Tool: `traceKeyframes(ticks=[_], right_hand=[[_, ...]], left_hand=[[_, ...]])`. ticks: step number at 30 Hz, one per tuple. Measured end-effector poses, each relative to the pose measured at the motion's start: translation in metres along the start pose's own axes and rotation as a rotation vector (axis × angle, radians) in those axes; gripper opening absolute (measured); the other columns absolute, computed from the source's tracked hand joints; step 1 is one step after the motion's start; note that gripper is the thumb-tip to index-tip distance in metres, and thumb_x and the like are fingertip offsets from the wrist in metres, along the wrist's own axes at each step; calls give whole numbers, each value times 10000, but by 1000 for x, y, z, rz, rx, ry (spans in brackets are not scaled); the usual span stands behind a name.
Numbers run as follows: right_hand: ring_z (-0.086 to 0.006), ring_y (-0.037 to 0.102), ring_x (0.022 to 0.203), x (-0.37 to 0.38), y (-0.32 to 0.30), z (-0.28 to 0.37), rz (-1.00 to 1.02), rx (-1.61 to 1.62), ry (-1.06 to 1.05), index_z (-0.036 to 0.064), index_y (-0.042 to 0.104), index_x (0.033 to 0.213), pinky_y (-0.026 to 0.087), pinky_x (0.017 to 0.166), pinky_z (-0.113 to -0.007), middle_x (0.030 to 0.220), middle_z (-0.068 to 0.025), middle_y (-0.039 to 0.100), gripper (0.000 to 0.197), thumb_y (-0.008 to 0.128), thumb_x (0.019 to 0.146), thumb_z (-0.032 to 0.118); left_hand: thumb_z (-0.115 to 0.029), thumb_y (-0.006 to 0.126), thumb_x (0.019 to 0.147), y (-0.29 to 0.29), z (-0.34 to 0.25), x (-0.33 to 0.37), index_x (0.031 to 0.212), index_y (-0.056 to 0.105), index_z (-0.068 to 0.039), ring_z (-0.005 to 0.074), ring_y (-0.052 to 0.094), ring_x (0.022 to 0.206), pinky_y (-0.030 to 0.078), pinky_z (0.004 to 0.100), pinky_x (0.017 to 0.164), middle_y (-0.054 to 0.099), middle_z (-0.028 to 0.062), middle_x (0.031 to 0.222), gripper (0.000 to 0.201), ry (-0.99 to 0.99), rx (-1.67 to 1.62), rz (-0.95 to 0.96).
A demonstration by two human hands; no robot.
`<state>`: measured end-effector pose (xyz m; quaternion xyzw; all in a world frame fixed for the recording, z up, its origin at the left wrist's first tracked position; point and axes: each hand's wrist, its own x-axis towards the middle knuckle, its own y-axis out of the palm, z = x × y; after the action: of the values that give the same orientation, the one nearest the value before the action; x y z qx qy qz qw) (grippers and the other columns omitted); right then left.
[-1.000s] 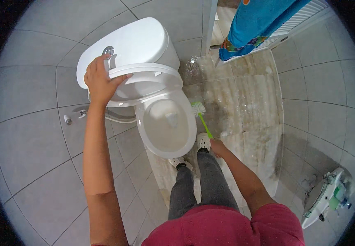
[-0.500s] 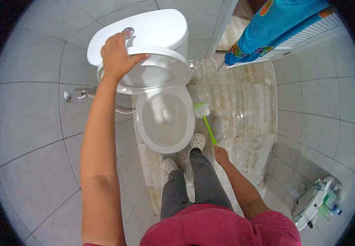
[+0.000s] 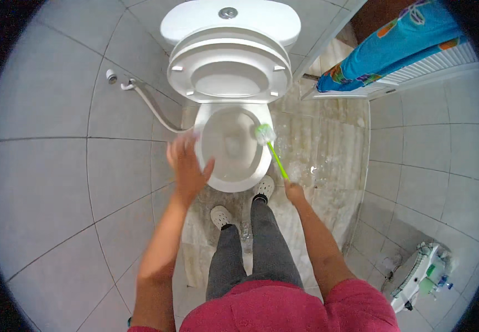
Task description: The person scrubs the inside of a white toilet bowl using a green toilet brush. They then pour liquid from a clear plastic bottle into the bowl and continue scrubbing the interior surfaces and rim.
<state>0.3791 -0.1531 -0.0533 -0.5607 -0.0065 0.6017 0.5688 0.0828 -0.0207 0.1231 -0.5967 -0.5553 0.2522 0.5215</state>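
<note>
A white toilet bowl [image 3: 211, 172] stands in front of me, with its seat and lid [image 3: 229, 88] tilted up against the tank [image 3: 195, 22]. My right hand [image 3: 294, 192] is closed round the handle end of a toilet brush [image 3: 276, 156]. The brush has a bright green handle and a white and green bristle head, which overlaps the bowl's right rim in view; whether they touch I cannot tell. My left hand [image 3: 188, 169], smeared a little by motion, is by the bowl's left rim, fingers apart and nothing in it.
On the left wall are a hose valve [image 3: 129, 84] and a white hose [image 3: 159, 113]. A blue patterned cloth [image 3: 386, 47] hangs at the louvred door, upper right. A white corner shelf [image 3: 416, 276] holds bottles, lower right. The tiled floor [image 3: 328, 146] looks wet.
My left hand has let go of the seat and come down toward the bowl's left side. Seat and lid now lean back. The brush has moved from above the floor to the bowl's right rim.
</note>
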Motion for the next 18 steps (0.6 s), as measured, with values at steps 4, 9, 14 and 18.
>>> traceKeyframes(ticks=[4,9,14,18], right_hand=[[-336,553,689,-9,18,-17,-20,114,89,-66,551,779,422,600,-423,715,-254,545,576,324,802,464],[-286,496,406,37,-16,46,24,258,137,-68,528,712,398,430,-379,526,-181,497,619,283,808,492],[-281,497,438,-7,24,4,-38,-53,11,-28,542,720,410,460,-381,535,-174,491,620,213,825,487],[-308,519,462,-64,98,-78,-81,-267,-234,-41,551,699,420,524,-406,534,-203,513,643,200,825,482]], left_hand=[[-211,637,598,-14,27,-149,1103,371,-75,298,266,1096,138,468,918,361,152,1087,587,-396,-13,250],[-187,639,598,-20,69,-247,1096,371,-80,308,280,1079,120,453,907,364,162,1077,576,-543,-17,359],[-187,623,607,-1,96,-265,1074,393,-95,304,311,1057,116,458,896,373,151,1076,528,-584,123,367],[-205,609,621,-9,85,-238,1055,410,-122,283,315,1066,119,476,909,371,108,1110,484,-477,-24,278]])
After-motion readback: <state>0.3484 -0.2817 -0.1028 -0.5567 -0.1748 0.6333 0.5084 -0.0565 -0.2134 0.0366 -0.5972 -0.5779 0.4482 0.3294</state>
